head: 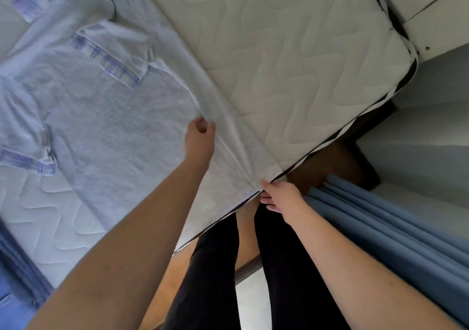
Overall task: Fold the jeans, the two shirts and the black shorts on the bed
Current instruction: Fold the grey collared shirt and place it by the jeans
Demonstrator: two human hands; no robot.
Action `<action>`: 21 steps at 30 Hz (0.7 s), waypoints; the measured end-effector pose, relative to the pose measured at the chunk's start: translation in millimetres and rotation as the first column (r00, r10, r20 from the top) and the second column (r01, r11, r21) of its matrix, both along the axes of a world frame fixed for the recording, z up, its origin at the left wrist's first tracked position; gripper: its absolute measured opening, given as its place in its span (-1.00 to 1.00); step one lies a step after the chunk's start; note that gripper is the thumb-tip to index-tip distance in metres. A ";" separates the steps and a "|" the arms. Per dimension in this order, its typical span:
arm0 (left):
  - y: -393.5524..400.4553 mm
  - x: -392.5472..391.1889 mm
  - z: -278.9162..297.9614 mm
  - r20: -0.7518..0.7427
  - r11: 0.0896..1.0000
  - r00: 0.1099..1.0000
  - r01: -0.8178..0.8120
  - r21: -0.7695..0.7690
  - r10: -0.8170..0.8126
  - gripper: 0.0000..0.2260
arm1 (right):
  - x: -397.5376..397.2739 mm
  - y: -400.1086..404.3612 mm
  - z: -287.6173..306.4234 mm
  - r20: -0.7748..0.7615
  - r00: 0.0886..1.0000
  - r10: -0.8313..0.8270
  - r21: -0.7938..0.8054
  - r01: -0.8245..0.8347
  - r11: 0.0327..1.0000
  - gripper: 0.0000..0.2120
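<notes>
A pale blue-grey polo shirt (106,116) with plaid sleeve cuffs and collar lies spread on the white quilted mattress (291,58). Its right side is folded inward along a long crease. My left hand (200,136) pinches that folded edge near the middle of the shirt. At the mattress's front edge my right hand (279,197) pinches the shirt's bottom hem corner. Blue denim, probably the jeans (15,279), shows at the lower left edge of the view. The other shirt and the black shorts are out of view.
The mattress corner (408,58) lies at the upper right, beside white furniture panels (431,9). A blue curtain (380,228) hangs at the right. My legs in black trousers (215,279) stand against the bed's front edge on a wooden floor.
</notes>
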State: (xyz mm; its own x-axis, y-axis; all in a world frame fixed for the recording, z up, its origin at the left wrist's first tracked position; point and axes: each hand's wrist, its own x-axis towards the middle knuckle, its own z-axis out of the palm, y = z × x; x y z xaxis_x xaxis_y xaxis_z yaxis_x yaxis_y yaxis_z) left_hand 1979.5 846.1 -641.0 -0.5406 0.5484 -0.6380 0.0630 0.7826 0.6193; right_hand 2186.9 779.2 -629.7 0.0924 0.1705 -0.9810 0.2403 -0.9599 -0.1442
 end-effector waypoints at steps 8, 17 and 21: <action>73.0 -32.9 15.1 0.339 0.980 0.921 -0.199 -0.016 0.193 -0.96 | -9.4 -14.9 4.2 -0.125 0.880 -0.459 -0.027 0.460 0.888 -0.87; 38.4 -55.4 -1.2 0.155 0.976 0.967 -0.213 0.047 0.204 -0.80 | -34.4 -24.2 8.4 -0.121 0.902 -0.415 0.016 0.420 0.907 -0.86; 31.1 -60.8 -9.7 0.026 0.985 0.986 -0.163 0.049 0.162 -0.85 | -28.0 -28.9 6.6 -0.036 0.946 -0.323 0.056 0.324 0.944 -0.90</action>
State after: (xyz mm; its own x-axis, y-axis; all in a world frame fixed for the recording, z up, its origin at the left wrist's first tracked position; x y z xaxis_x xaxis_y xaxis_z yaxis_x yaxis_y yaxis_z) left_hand 1918.6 877.1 -650.7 -0.6115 0.4867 -0.6239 -0.0763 0.7486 0.6586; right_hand 2158.9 750.3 -623.1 0.1268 0.1946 -0.9727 -0.0865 -0.9747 -0.2062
